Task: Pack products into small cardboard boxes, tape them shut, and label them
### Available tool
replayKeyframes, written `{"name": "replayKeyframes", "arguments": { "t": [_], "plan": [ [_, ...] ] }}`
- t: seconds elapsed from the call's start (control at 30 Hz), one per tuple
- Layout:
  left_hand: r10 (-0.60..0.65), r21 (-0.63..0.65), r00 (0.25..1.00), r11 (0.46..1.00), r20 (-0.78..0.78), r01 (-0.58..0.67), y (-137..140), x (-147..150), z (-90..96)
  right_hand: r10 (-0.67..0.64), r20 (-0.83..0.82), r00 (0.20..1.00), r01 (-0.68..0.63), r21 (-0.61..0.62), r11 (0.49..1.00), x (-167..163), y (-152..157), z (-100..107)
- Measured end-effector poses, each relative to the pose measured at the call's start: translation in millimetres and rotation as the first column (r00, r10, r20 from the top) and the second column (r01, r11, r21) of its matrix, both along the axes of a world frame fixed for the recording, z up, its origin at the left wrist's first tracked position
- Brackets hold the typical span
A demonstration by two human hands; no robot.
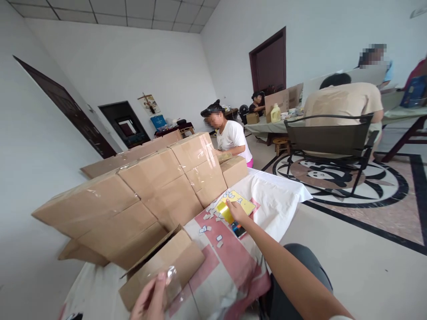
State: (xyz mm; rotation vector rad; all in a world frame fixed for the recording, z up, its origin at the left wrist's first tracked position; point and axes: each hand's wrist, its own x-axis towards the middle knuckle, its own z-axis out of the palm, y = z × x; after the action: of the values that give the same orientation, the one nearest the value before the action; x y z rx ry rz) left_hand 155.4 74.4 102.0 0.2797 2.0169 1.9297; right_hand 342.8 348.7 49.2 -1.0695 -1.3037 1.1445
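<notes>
My left hand point(150, 298) pinches a glossy clear strip of tape point(172, 281) between thumb and fingers, in front of a small cardboard box point(173, 258). The strip's full length does not show. My right hand point(236, 210) is closed on a yellow tape roll point(224, 213), gripping its right side. Beneath and behind that hand lies a yellow board point(246, 205) with small pale pieces on it. A dark, colourful printed item point(238, 230) shows just below the roll. Several loose pale pieces point(203, 230) are scattered on the cloth to the left.
Stacked, taped cardboard boxes point(156, 182) form a wall along the table's far left side. A white cloth point(280, 189) drapes over the table edge. Across it sits a person in a white shirt point(231, 138). Other people and a dark chair point(328, 138) are at the right.
</notes>
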Motion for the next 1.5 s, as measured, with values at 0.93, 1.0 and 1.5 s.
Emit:
{"name": "replayKeyframes", "arguments": {
  "t": [0.93, 1.0, 1.5],
  "plan": [
    [-0.246, 0.083, 0.955, 0.962, -0.165, 0.262, -61.1, -26.1, 10.5, 0.495, 0.446, 0.746, -0.66, 0.596, 0.458, -95.3, -201.9, 127.9],
    [-0.221, 0.038, 0.954, 0.972, -0.201, 0.233, -80.7, -55.6, 13.0, 0.492, 0.379, 0.784, -0.611, 0.614, 0.5, -87.4, -206.5, 132.7],
    [-0.647, -0.632, 0.258, 0.761, -0.718, 0.147, -26.6, -100.4, 3.1, 0.696, 0.439, 0.569, -0.822, 0.281, 0.495, -134.9, -148.2, 176.8]
  ]
}}
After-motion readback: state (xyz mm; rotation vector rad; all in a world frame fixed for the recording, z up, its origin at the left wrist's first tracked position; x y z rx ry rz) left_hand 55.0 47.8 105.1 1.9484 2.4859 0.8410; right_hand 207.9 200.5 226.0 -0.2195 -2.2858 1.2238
